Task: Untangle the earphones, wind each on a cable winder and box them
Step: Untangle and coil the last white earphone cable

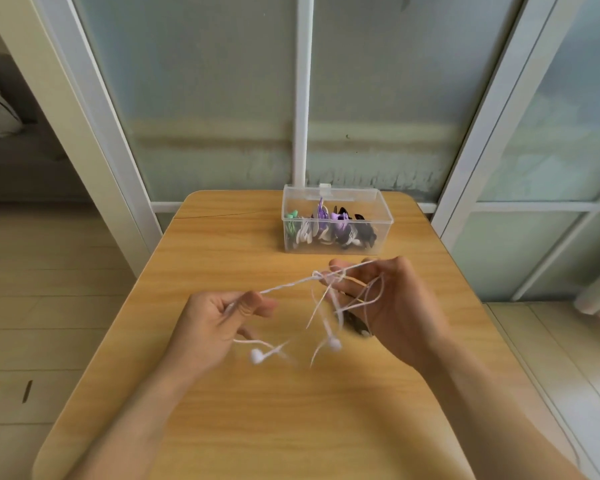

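Observation:
White earphones [291,285] hang tangled between both hands above the wooden table [291,410]. My left hand [215,323] pinches one stretch of the cable, and a white earbud [257,355] dangles below it. My right hand [392,306] holds the knotted part, with loops draped over its fingers and a second earbud [334,344] hanging blurred. A dark object [355,322], partly hidden, lies under my right hand. A clear plastic box [336,220] at the back of the table holds several wound earphones on green, white, purple and black winders.
The table stands against a frosted glass partition with white frames [302,98]. Tiled floor lies to the left and right of the table. The table's rounded front corners fall off near the bottom of the frame.

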